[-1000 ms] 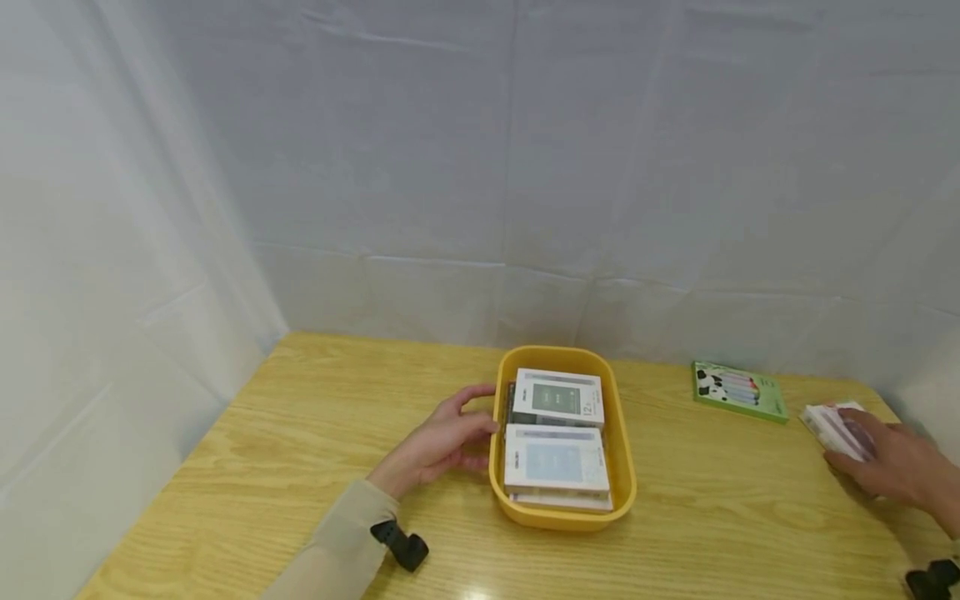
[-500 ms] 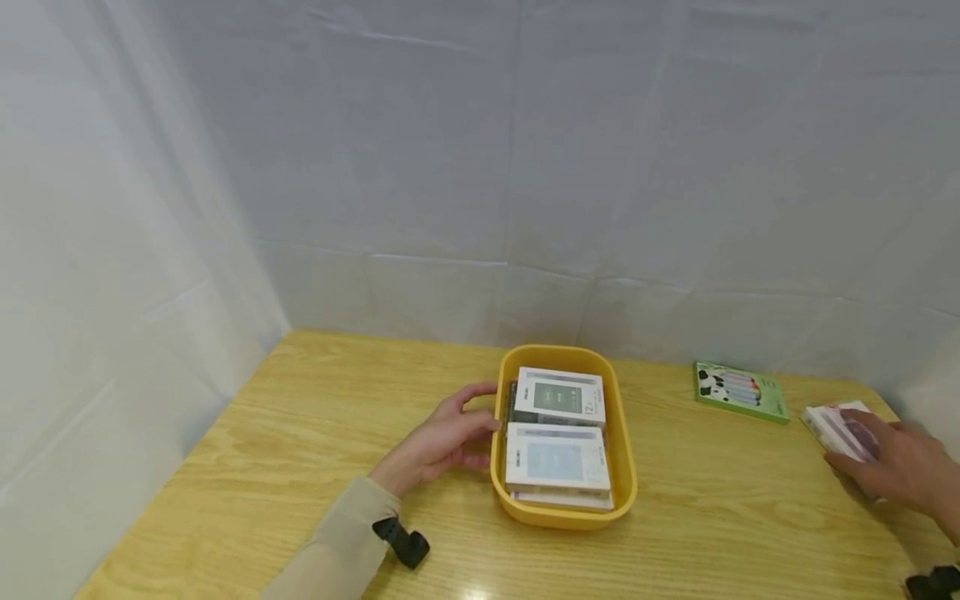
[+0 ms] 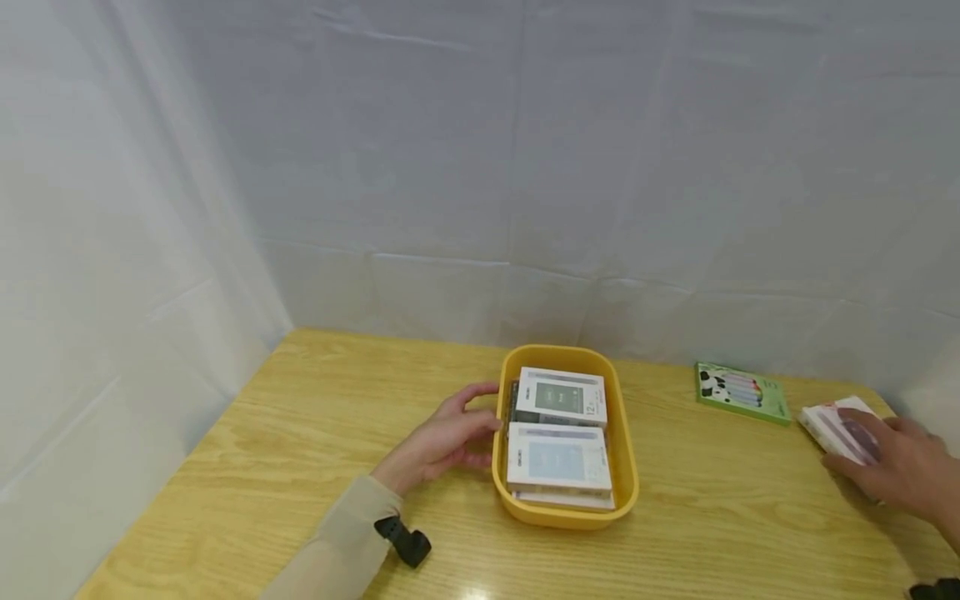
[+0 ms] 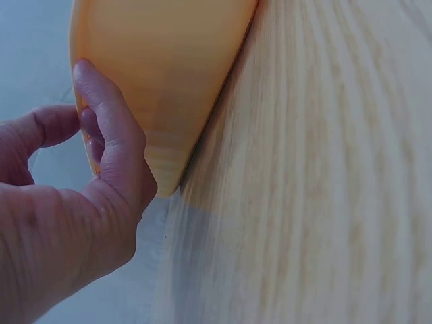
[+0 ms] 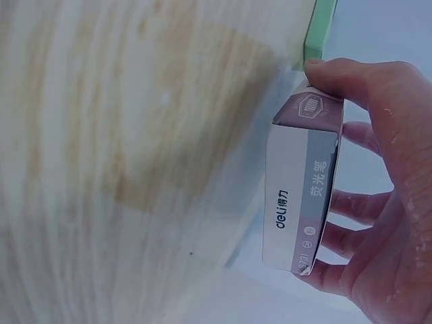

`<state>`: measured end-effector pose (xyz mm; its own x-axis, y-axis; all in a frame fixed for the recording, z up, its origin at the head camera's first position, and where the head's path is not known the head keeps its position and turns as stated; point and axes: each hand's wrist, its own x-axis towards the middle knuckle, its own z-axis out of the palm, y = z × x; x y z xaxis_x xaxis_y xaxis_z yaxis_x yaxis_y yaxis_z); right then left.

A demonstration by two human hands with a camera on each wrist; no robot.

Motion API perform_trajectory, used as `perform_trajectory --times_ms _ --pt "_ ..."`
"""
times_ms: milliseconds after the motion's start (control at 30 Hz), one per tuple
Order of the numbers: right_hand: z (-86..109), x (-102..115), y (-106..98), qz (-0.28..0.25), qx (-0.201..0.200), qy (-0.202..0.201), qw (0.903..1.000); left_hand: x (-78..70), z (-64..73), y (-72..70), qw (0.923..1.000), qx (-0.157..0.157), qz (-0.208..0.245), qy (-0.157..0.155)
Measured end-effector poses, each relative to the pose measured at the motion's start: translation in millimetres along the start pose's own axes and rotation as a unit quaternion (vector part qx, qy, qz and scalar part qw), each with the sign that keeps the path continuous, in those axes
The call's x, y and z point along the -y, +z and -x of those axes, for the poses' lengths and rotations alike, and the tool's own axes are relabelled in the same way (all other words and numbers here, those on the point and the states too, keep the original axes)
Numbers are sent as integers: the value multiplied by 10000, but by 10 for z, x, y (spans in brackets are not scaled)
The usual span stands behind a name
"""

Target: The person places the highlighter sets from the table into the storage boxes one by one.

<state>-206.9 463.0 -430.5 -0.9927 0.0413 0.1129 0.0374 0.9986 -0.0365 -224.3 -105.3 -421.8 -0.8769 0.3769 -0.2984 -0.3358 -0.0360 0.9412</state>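
Note:
Fingertips of my left hand (image 3: 450, 437) touch the left rim of a yellow plastic basket (image 3: 558, 518); in the left wrist view the fingers curve against its outer wall. Inside the basket lie several white boxes, among them one with a grey-green panel (image 3: 558, 397) and one with a pale blue panel (image 3: 557, 460). Far to the right, my right hand (image 3: 903, 467) grips a white and mauve box of highlighters (image 5: 290, 196), thumb at one end and fingers along the other side. The palm hides part of that box.
A green box with a panda and coloured pens (image 3: 742, 393) lies near the back edge, left of my right hand. The light wood table (image 3: 315, 433) carries everything. Pale sheeting (image 3: 420, 167) hangs behind it and at both sides.
The highlighter box in my right hand has tilted slightly, showing a little more of its top face. My left hand and the basket keep their places.

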Motion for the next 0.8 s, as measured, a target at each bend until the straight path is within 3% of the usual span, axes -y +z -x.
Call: perform_trajectory --times_ms 467,633,800 --pt "53 183 -156 -33 -522 -360 9980 15 5 3 10000 -31 53 14" --pt "105 286 -204 -1 -930 -815 9923 28 4 11 9999 -53 90 5" --pt "142 366 -233 -21 -1485 -1404 9789 32 5 22 10000 -32 84 19"
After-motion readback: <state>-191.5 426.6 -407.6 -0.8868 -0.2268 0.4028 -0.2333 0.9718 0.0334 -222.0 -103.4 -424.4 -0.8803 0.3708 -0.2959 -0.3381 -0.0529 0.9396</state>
